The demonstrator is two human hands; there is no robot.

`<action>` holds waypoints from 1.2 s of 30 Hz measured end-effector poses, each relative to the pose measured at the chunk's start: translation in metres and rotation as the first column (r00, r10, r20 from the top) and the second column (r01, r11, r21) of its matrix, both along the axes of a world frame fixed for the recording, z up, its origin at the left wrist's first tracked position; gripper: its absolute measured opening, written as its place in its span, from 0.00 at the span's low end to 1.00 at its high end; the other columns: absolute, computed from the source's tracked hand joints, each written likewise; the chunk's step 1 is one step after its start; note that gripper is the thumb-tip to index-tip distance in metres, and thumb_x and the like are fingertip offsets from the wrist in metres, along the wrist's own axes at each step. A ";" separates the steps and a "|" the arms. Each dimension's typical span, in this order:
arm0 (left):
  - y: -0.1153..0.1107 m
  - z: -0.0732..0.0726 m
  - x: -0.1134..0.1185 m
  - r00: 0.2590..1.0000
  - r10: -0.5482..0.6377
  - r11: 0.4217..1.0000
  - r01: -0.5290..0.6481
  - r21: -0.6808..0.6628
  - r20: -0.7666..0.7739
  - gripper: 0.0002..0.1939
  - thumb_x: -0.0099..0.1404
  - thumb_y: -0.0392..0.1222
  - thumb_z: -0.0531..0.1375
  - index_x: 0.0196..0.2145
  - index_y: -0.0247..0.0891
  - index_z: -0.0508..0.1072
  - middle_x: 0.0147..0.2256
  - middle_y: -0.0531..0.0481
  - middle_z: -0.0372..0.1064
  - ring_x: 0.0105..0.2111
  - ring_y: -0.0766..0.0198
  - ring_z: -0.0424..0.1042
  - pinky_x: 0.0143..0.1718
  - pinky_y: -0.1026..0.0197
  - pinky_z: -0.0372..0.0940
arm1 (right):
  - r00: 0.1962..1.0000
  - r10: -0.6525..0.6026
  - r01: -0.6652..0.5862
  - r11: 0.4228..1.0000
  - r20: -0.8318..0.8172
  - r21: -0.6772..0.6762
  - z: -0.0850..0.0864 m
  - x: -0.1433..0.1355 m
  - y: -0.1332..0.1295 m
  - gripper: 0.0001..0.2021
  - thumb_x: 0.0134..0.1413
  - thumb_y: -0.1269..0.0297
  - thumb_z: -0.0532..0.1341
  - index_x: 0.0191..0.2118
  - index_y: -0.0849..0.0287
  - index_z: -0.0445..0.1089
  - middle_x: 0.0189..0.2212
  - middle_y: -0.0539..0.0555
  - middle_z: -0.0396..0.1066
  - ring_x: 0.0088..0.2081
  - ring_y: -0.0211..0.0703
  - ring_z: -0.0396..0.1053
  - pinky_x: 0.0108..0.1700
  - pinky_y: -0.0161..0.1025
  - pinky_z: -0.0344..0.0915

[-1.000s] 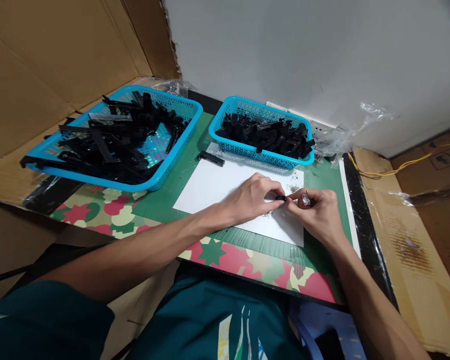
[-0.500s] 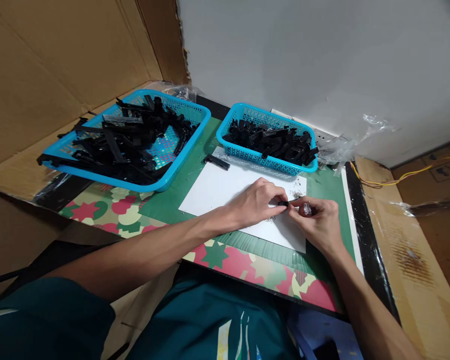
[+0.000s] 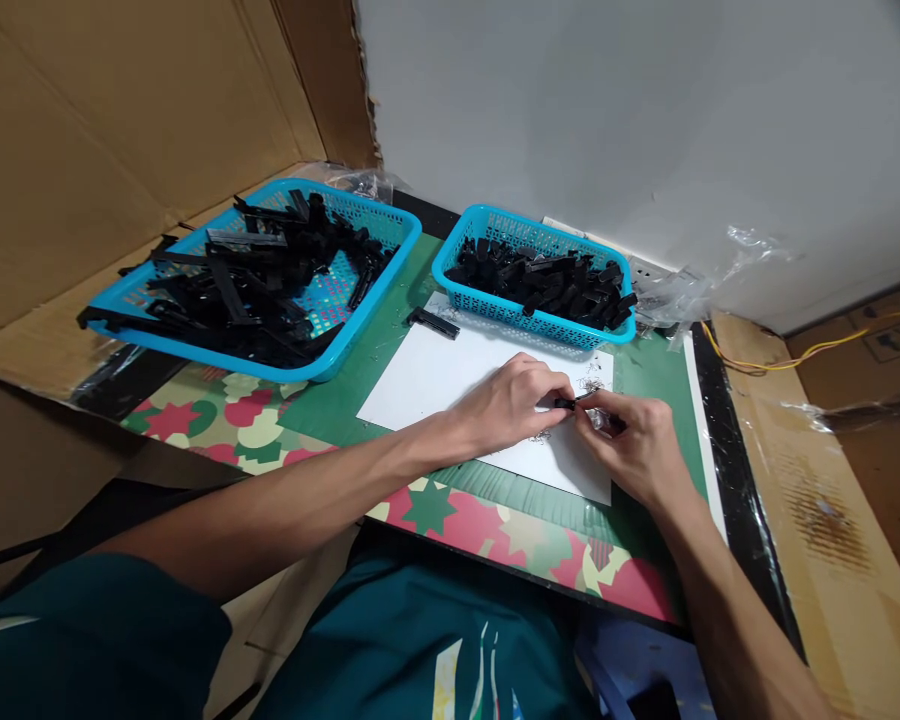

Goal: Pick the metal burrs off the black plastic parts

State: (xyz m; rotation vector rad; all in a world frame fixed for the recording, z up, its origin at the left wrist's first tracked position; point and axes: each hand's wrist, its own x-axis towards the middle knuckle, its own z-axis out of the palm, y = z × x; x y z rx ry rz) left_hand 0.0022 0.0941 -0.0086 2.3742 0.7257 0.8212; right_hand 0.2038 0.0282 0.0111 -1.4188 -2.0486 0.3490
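Note:
Above the right part of a white sheet (image 3: 412, 375), my left hand (image 3: 514, 405) pinches a small black piece (image 3: 565, 403) between thumb and forefinger. The fingertips of my right hand (image 3: 634, 440) close at the right end of the same piece, touching my left fingertips. Much of the piece is hidden by the fingers. Small dark shavings lie on the sheet around my hands. One loose black part (image 3: 435, 323) rests on the sheet's upper left.
A large blue basket (image 3: 367, 325) of long black parts stands at the left. Behind the sheet is a smaller blue basket (image 3: 525, 322) of short black parts. Clear plastic (image 3: 675, 295) and yellow wires (image 3: 795, 362) lie at the right.
My right hand has shifted slightly left and its fingers have turned a little around the black piece. My left hand has barely moved.

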 end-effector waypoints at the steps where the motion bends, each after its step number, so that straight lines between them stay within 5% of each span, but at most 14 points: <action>1: 0.000 0.000 0.000 1.000 -0.001 1.000 0.001 0.002 -0.001 0.05 0.68 0.34 0.65 0.42 0.37 0.79 0.39 0.48 0.81 0.43 0.56 0.78 0.52 0.51 0.66 | 1.000 0.003 -0.003 1.000 0.006 -0.005 0.000 0.001 0.000 0.07 0.60 0.68 0.63 0.32 0.60 0.78 0.19 0.47 0.67 0.20 0.34 0.58 0.25 0.34 0.56; 13: 0.000 0.001 -0.001 1.000 0.021 0.999 -0.021 0.026 0.007 0.05 0.69 0.39 0.67 0.42 0.37 0.79 0.38 0.49 0.80 0.40 0.58 0.77 0.49 0.53 0.66 | 0.999 -0.031 0.028 0.988 -0.016 -0.153 0.014 0.018 0.001 0.12 0.66 0.63 0.60 0.42 0.60 0.81 0.23 0.49 0.72 0.22 0.37 0.61 0.28 0.37 0.57; 21: -0.002 0.001 0.001 0.999 0.034 0.999 -0.034 0.032 0.010 0.06 0.67 0.35 0.66 0.42 0.37 0.79 0.37 0.50 0.80 0.38 0.59 0.77 0.50 0.53 0.65 | 0.987 -0.007 0.004 1.000 -0.161 -0.019 0.014 0.023 0.005 0.19 0.75 0.51 0.53 0.48 0.52 0.80 0.42 0.56 0.66 0.46 0.49 0.68 0.49 0.46 0.65; 29: -0.001 0.002 0.001 1.000 -0.001 0.999 0.000 0.039 0.015 0.04 0.67 0.35 0.66 0.41 0.36 0.79 0.37 0.48 0.81 0.40 0.57 0.78 0.50 0.53 0.65 | 0.884 -0.084 0.071 0.996 -0.460 -0.046 -0.004 0.006 0.012 0.21 0.73 0.50 0.57 0.32 0.58 0.75 0.29 0.51 0.71 0.30 0.41 0.66 0.35 0.39 0.62; 36: 0.000 -0.001 0.002 1.000 0.003 0.998 -0.003 0.061 0.009 0.02 0.69 0.37 0.65 0.39 0.37 0.77 0.36 0.49 0.79 0.39 0.58 0.78 0.50 0.52 0.66 | 0.929 -0.080 0.065 0.996 -0.361 -0.055 -0.010 -0.004 0.017 0.23 0.72 0.49 0.56 0.30 0.58 0.74 0.24 0.50 0.71 0.26 0.39 0.65 0.31 0.37 0.60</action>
